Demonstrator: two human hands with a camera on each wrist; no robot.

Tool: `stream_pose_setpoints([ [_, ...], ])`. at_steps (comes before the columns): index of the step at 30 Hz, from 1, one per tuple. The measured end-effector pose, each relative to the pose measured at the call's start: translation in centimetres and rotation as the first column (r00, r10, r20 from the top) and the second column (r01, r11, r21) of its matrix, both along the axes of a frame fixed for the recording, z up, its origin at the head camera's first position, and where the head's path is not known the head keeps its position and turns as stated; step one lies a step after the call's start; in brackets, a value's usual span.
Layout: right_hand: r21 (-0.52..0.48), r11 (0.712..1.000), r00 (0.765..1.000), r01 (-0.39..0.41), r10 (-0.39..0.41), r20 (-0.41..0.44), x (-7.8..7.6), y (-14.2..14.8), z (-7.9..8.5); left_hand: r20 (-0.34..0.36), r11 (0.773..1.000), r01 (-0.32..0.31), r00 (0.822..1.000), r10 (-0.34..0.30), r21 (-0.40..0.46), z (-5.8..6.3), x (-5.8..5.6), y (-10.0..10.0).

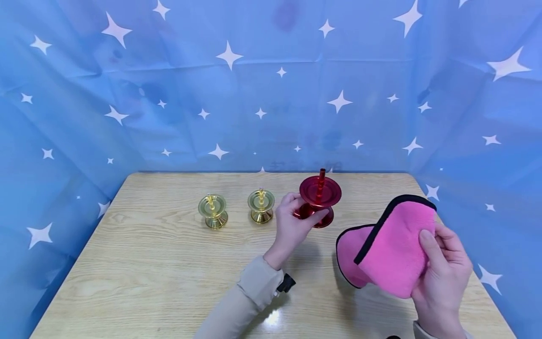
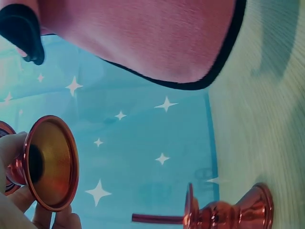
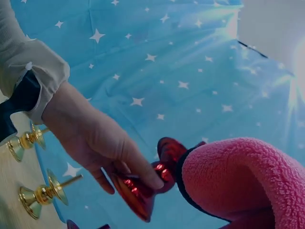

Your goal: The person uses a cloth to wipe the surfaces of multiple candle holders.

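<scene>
My left hand grips a shiny red candle holder by its narrow middle, above the table. Its wide dish and thin upright stem are on top in the head view. The left wrist view looks into its hollow base. A second red candle holder stands on the table in that view; from the head it is mostly hidden. To the right, my right hand holds a pink plush cloth with black edging, thumb on top. The cloth hangs folded, close to the held holder in the right wrist view.
Two gold candle holders stand on the wooden table, left of my left hand. Blue curtain with white stars surrounds the table's back and sides.
</scene>
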State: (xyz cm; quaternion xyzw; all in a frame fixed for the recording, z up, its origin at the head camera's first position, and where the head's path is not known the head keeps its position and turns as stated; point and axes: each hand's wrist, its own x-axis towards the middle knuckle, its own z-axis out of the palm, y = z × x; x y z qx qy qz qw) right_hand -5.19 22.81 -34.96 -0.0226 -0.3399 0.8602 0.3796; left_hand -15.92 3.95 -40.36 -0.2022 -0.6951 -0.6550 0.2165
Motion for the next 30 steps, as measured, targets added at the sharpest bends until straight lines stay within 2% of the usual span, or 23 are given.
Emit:
stream_pose_setpoints([
  [5, -0.042, 0.999, 1.0, 0.013, -0.013, -0.006, 0.3, 0.7, 0.2, 0.006, 1.0, -0.005, 1.0, 0.005, -0.023, -0.7, -0.6, 1.5],
  [12, -0.053, 0.998, 0.999, 0.045, -0.044, 0.012, 0.9, 1.2, 0.1, 0.04, 0.996, 0.002, 0.999, 0.002, -0.09, -1.9, -1.0, 3.6],
  [17, -0.076, 0.996, 0.999, 0.041, -0.041, -0.002, 1.2, 1.6, 0.0, 0.071, 0.991, -0.019, 0.997, 0.029, -0.134, -2.7, -1.2, 5.1],
  [25, -0.085, 0.995, 0.998, 0.055, -0.055, 0.001, 1.5, 2.1, -0.1, 0.11, 0.988, -0.037, 0.992, 0.055, -0.153, -3.8, -1.3, 6.8],
  [30, -0.073, 0.995, 0.998, 0.068, -0.068, 0.002, 1.6, 2.3, -0.2, 0.185, 0.984, -0.02, 0.981, 0.054, -0.178, -4.8, -1.4, 7.5],
])
